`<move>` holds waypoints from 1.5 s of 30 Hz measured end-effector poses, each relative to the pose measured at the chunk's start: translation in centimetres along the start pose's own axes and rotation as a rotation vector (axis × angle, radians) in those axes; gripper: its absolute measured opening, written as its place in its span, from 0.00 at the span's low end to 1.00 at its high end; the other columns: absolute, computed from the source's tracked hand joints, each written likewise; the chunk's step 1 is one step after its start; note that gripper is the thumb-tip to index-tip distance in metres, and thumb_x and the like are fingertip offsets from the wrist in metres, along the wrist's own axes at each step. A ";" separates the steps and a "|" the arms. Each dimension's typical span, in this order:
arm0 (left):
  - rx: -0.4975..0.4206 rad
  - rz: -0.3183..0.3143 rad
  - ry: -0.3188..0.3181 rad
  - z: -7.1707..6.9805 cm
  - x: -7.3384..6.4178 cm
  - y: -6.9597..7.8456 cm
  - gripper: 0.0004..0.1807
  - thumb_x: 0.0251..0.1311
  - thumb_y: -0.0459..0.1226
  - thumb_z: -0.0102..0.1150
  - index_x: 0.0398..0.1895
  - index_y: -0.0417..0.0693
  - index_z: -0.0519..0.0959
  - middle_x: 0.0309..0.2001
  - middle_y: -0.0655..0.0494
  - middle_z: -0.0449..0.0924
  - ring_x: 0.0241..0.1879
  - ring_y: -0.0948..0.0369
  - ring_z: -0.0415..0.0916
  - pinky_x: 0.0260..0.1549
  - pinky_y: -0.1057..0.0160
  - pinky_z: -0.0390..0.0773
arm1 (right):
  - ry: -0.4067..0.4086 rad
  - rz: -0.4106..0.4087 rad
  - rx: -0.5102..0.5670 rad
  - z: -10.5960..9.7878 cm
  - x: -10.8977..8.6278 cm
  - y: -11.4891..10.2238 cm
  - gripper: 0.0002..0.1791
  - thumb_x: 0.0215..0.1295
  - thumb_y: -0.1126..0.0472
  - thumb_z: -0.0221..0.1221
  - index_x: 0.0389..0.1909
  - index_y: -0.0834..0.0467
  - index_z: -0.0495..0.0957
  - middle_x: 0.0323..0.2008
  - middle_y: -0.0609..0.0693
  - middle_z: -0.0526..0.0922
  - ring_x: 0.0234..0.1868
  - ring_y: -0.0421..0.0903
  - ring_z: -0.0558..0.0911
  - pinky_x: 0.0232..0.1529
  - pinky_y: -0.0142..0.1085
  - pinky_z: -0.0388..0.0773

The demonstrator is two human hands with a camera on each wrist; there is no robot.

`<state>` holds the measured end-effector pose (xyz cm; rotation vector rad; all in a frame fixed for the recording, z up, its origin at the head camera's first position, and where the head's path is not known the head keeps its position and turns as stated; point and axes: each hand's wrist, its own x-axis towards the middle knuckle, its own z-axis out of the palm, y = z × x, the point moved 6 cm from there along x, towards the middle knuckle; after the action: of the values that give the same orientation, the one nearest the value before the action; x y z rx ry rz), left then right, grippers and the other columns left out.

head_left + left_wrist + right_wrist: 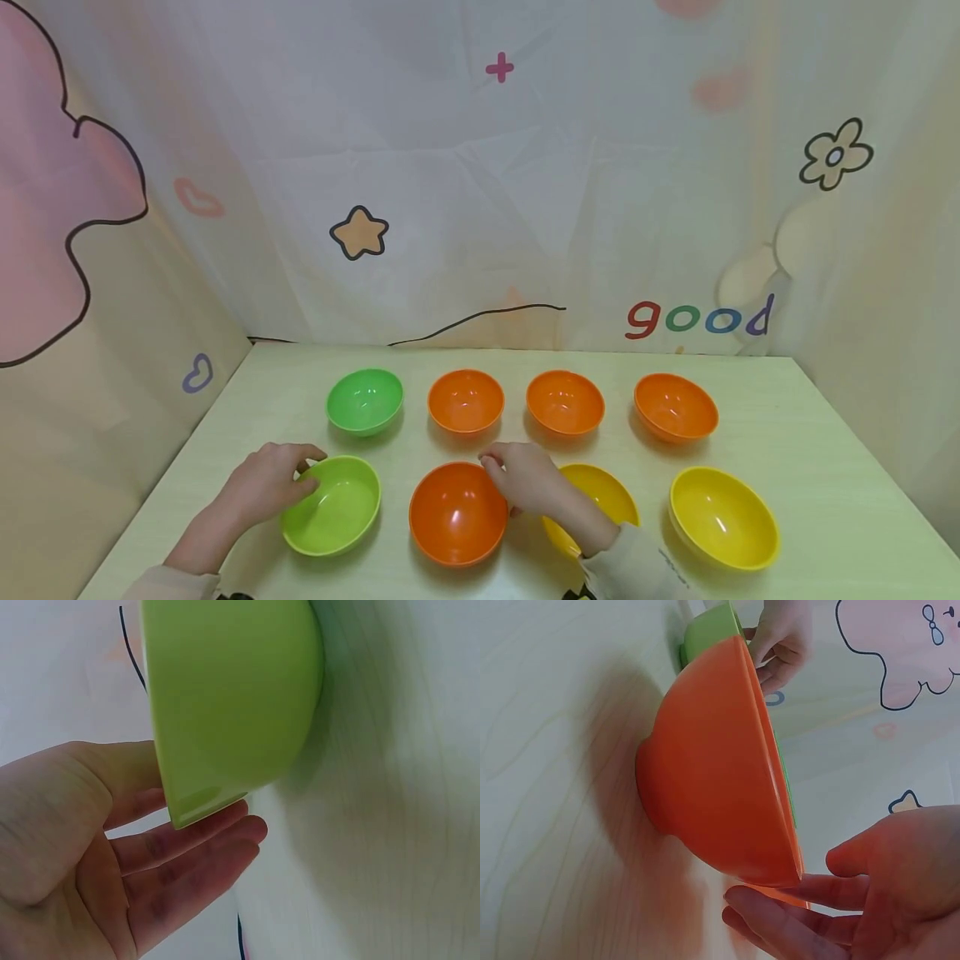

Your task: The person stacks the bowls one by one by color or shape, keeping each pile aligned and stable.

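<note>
My left hand is at the left rim of a light green bowl, its thumb over the rim and its other fingers along the outside. In the left wrist view the fingertips lie against the outer wall of this bowl, and the thumb tip is hidden behind the rim. My right hand is at the upper right rim of an orange bowl. In the right wrist view its fingers reach the outside of the orange bowl, while the thumb stays apart from the rim.
Behind, a green bowl and three orange bowls, such as the rightmost one, form a row. A yellow bowl sits partly under my right forearm, another yellow bowl farther right. A printed curtain encloses the table.
</note>
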<state>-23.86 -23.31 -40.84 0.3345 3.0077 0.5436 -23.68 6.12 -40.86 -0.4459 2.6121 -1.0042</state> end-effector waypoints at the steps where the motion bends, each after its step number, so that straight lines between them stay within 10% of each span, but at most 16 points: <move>1: -0.002 0.001 0.001 0.0 0.0 0.0 0.15 0.47 0.35 0.63 0.42 0.46 0.81 0.30 0.55 0.82 0.28 0.60 0.76 0.23 0.61 0.74 | 0.000 -0.001 0.005 0.1 0.0 0.0 0.16 0.68 0.59 0.49 0.50 0.62 0.76 0.39 0.54 0.79 0.14 0.43 0.76 0.15 0.30 0.75; 45: -0.026 -0.067 -0.021 0.1 0.3 0.6 0.15 0.41 0.24 0.59 0.35 0.44 0.82 0.24 0.50 0.77 0.22 0.61 0.71 0.16 0.66 0.72 | 0.052 -0.044 0.004 0.7 0.2 0.4 0.13 0.68 0.64 0.46 0.37 0.61 0.79 0.21 0.47 0.74 0.11 0.40 0.73 0.12 0.29 0.73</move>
<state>-24.04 -22.66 -40.70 0.2357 2.9765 0.5698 -23.69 5.87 -41.67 -0.4850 2.6569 -1.0481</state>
